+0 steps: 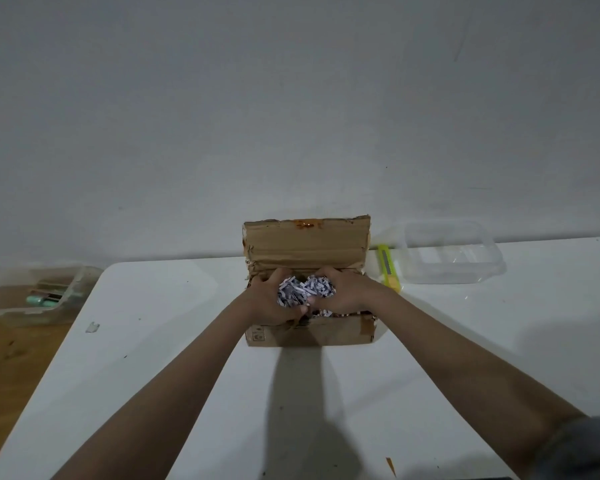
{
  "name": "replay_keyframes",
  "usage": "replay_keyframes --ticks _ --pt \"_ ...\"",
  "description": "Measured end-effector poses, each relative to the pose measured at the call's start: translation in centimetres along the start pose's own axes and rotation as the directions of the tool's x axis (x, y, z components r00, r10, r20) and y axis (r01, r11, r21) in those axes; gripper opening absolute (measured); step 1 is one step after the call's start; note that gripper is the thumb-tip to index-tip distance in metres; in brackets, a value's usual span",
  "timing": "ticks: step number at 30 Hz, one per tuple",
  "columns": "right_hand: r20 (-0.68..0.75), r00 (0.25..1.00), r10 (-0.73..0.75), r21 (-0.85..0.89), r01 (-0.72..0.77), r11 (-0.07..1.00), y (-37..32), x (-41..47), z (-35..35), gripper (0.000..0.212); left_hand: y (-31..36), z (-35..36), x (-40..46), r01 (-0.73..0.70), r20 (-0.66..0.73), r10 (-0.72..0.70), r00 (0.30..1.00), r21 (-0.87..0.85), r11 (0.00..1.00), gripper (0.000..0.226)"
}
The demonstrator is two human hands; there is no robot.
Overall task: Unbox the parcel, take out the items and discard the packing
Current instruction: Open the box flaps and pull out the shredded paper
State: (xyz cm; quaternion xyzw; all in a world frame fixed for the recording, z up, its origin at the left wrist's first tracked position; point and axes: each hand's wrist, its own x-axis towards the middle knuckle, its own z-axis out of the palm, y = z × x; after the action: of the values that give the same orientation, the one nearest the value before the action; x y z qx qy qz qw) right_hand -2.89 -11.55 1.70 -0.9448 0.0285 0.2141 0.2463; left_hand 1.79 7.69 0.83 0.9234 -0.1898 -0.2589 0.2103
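A brown cardboard box (326, 332) stands on the white table (160, 341) in the middle, its back flap (305, 242) raised upright. Both hands are over its open top. My left hand (264, 301) and my right hand (343, 292) cup a bundle of white shredded paper (303, 292) between them, fingers curled round it from either side. Some shreds lie along the box's front rim under my right hand. What else the box holds is hidden by the hands and paper.
A yellow-green utility knife (388, 268) lies just right of the box. A clear plastic tub (454, 252) sits at the back right. Off the table's left edge, a clear bin (32, 296) with small items stands on the wooden floor.
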Motion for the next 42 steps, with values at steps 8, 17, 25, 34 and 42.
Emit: replay_keyframes --ticks 8,17,25,34,42 --pt "0.138 0.99 -0.005 -0.082 0.017 0.996 0.6 0.5 -0.5 0.08 0.8 -1.0 0.2 0.033 0.201 -0.048 0.978 0.079 0.996 0.091" --pt "0.129 0.99 -0.058 0.09 0.047 0.995 1.2 0.0 -0.6 0.077 0.3 -1.0 0.1 0.051 0.3 0.02 0.954 -0.225 0.973 0.086" --pt "0.197 0.977 -0.081 0.084 0.065 0.994 0.9 0.4 0.0 0.08 0.1 -0.7 0.7 0.112 0.388 0.005 0.921 -0.277 0.954 0.092" --pt "0.207 0.969 -0.133 0.464 0.022 0.886 1.2 0.6 1.1 0.073 -0.4 0.2 1.0 0.131 0.363 0.073 0.929 -0.506 0.853 0.086" --pt "0.228 0.955 -0.187 0.627 0.003 0.779 1.8 0.9 1.3 0.078 -0.5 1.2 1.4 0.148 0.309 0.095 0.946 -0.674 0.724 0.082"
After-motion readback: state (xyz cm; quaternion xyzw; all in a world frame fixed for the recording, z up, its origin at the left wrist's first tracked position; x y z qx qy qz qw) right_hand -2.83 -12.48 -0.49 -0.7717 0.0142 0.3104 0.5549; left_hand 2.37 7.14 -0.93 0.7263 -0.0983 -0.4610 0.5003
